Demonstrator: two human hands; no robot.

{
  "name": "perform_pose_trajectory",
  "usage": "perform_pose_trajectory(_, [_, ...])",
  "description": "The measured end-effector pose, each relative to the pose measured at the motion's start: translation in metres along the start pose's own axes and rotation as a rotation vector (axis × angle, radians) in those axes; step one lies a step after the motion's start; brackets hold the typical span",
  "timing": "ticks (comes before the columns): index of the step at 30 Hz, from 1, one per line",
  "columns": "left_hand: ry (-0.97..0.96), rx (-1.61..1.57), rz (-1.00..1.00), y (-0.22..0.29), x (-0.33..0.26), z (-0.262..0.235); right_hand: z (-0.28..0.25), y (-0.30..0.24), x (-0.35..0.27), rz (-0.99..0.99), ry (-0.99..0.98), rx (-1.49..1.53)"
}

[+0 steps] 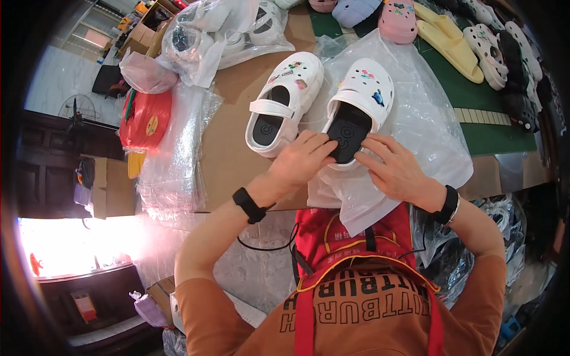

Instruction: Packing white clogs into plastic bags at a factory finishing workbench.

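Observation:
Two white clogs with black insoles and small colourful charms lie side by side on the table, toes pointing away from me. The left clog (pixel 307 80) has its heel strap lying across the foot opening. My left hand (pixel 300 157) grips the heel of the right clog (pixel 356 88) at its left side, fingertips at the inner edge. From the other side my right hand (pixel 396 168) holds the same heel, fingers curled over the rim. That clog's heel strap is not clearly visible. Under it spreads a clear plastic bag (pixel 430 118), hanging over the table's front edge.
Bagged white clogs (pixel 228 26) lie at the back left. Beside them are a red plastic bag (pixel 145 118) and flat clear plastic sleeves (pixel 172 145). A pink clog (pixel 398 22), yellow slides (pixel 454 44) and more footwear line the back right. Brown cardboard (pixel 228 172) covers the table.

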State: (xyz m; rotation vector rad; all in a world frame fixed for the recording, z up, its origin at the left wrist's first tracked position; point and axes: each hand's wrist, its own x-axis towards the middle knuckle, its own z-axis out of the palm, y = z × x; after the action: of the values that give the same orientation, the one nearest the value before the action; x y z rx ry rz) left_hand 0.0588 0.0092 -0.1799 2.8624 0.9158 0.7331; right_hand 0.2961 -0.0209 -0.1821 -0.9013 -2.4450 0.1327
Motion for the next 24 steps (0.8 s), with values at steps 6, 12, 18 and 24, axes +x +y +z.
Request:
perform_pose_trajectory(6, [-0.119, -0.165, 0.013, -0.015, 0.001, -0.003, 0.008, 0.0, -0.002, -0.001, -0.028, 0.057])
perform_pose_trajectory(12, [-0.132, 0.083, -0.037, 0.016, -0.013, -0.006, 0.009, -0.001, -0.005, -0.019, -0.007, 0.078])
perform_pose_trajectory(18, [-0.182, 0.135, -0.03, 0.032, -0.028, -0.006, -0.001, -0.005, 0.0, -0.063, -0.042, -0.02])
perform_pose_trajectory(24, [-0.208, 0.244, 0.027, 0.035, -0.027, -0.011, -0.001, -0.009, 0.004, -0.047, -0.033, -0.108])
